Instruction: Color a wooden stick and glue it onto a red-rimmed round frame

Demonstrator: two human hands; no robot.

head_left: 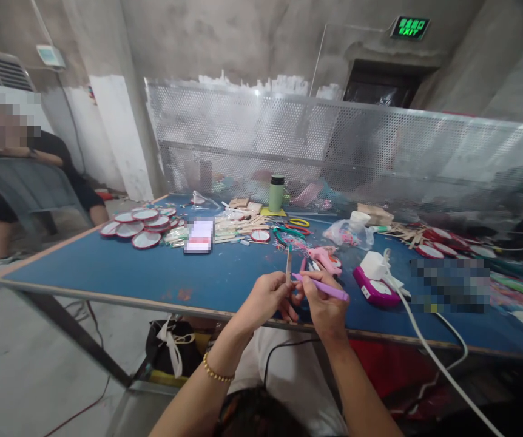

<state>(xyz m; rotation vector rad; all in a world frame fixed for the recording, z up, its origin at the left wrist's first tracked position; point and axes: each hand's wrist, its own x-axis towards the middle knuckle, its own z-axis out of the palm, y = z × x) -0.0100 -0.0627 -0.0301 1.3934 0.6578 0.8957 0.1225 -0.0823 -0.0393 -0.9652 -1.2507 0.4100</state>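
Observation:
My left hand (273,295) is closed on a thin wooden stick (289,265), which stands upright and has a green tip. A purple marker pen (329,287) is gripped in my right hand (327,309), its tip pointing left at the stick, close to my left fingers. Both hands are over the front edge of the blue table (225,285). Just beyond them lies a pink glue gun (324,258), with pens and small coloured bits around it.
Round red-rimmed discs (145,240) are piled at the left, beside a phone (199,235). Wooden sticks, pliers and a green bottle (276,194) stand or lie farther back. A purple power strip (375,288) with white cables is at the right. One person (52,152) sits at far left.

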